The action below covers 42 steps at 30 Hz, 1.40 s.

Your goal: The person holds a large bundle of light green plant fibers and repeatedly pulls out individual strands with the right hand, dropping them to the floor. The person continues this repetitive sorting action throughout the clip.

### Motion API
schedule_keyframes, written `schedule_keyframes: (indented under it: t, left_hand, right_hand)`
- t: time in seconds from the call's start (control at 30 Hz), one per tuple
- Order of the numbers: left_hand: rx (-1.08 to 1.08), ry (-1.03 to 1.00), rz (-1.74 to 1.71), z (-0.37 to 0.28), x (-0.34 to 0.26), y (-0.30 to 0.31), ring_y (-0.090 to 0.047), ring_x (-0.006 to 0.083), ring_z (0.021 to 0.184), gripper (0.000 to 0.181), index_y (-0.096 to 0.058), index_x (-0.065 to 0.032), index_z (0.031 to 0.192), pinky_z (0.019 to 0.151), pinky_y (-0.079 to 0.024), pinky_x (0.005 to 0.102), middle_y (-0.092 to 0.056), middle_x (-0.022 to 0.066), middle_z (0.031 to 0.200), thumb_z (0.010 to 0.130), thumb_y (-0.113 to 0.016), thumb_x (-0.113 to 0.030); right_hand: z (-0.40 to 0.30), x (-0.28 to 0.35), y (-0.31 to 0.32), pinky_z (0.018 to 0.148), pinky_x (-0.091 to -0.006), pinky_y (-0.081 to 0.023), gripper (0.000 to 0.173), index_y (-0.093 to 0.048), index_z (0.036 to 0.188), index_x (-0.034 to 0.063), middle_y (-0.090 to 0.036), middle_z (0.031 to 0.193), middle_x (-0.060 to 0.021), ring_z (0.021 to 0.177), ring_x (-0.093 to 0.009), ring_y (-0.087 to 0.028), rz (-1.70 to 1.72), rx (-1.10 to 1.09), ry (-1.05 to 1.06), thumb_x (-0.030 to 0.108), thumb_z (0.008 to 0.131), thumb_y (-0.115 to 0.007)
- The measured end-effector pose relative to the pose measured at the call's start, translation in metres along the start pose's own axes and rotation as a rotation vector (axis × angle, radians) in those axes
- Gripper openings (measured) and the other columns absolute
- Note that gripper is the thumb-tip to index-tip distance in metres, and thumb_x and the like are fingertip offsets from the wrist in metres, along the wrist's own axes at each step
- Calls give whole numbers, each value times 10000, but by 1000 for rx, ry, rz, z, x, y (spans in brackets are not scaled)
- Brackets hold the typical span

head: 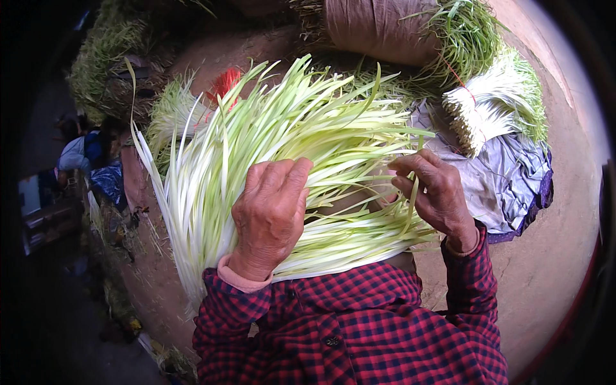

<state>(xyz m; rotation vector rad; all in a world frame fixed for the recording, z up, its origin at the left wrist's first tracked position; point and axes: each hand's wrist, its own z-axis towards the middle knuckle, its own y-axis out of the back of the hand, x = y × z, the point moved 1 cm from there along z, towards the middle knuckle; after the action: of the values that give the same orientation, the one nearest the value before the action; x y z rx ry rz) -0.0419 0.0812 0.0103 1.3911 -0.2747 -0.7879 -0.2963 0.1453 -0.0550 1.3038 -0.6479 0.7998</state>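
A large loose heap of long pale leaf stalks, which look like blanched garlic chives (269,130), lies across my lap, white at one end and yellow-green at the other. My left hand (272,216) rests on top of the stalks with its fingers bent. Its fingertips are partly hidden, so whether it grips any stalks is unclear. At the right side of the heap, my right hand (435,190) pinches a thin leaf (413,202) between thumb and fingers. Other leaf tips pass just beside and below that hand.
A bundle of white-stemmed chives (491,106) tied with red string lies on a grey cloth (500,178) at right. Behind stands a large brown-wrapped bundle (380,31). Red ties (225,86) and a smaller bundle (173,113) sit at back left. Plant scraps litter the floor (144,269).
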Motion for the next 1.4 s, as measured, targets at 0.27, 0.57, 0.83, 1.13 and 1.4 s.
schedule_keyframes:
  t: [0.27, 0.57, 0.83, 1.13, 1.4]
  left_hand:
    - [-2, 9, -36, 1, 3, 3, -605, 304, 939, 465, -684, -71, 1162, 803, -504, 395, -660, 100, 1032, 713, -759, 23]
    - [-15, 6, -56, 3, 7, 4, -607, 309, 937, 455, -674, -61, 1171, 802, -504, 394, -661, 106, 1024, 730, -754, 16]
    - [143, -22, -39, 0, 2, 11, -583, 299, 1040, 568, -652, -99, 1230, 865, -512, 404, -613, 83, 1116, 687, -807, -34]
    - [115, -137, 105, -10, 12, 1, -561, 292, 1106, 630, -620, -96, 1295, 899, -510, 393, -572, 91, 1181, 688, -765, -6]
    - [37, -172, 190, -8, 10, -3, -583, 271, 1067, 513, -646, -97, 1264, 868, -526, 371, -584, 82, 1139, 760, -648, -2]
  right_hand:
    - [0, 9, -25, 549, -395, -506, 143, -642, 945, 119, -579, 820, -70, 681, -291, -639, -110, 58, 133, 96, 823, -712]
    - [-6, 16, 11, 535, -384, -504, 159, -621, 919, 96, -583, 775, -79, 638, -297, -631, -250, -18, 138, 80, 816, -741]
    - [-15, -57, 62, 655, -378, -503, 88, -629, 961, 25, -669, 850, -139, 729, -302, -661, -448, -249, -58, 18, 889, -679]
    - [7, 0, 40, 624, -378, -528, 154, -679, 1078, 81, -694, 927, -107, 746, -303, -682, -723, -317, 19, 90, 929, -643]
    - [13, 59, -52, 655, -329, -527, 217, -652, 1006, 80, -540, 926, -64, 842, -198, -602, -389, 197, 512, 174, 813, -622]
